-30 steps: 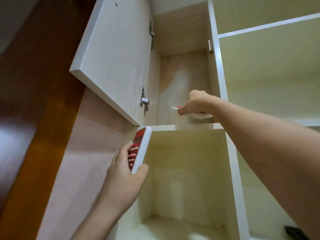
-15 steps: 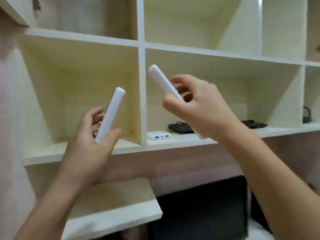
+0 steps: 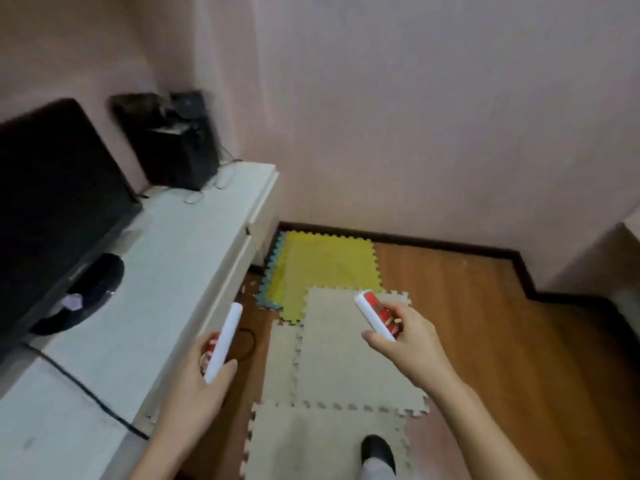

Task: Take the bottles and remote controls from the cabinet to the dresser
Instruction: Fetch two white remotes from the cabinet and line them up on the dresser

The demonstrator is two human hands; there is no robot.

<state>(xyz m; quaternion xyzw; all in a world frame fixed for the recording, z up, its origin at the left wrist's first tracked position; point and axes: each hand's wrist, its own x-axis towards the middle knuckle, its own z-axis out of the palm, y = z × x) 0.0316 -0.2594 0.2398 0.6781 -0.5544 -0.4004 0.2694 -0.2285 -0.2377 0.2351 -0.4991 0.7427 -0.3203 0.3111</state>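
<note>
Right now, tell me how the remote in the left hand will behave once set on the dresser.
The remote looks stiff and light, pinched easily in the left hand. Its slim, flat-sided body probably won't roll on the dresser, though its smooth white shell may slide.

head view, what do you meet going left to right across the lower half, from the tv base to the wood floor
tv base → white dresser top → left hand holding a remote → right hand holding a second remote → wooden floor

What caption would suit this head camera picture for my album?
Each hand, left hand and right hand, carries a white-and-red remote control beside the white dresser.
</note>
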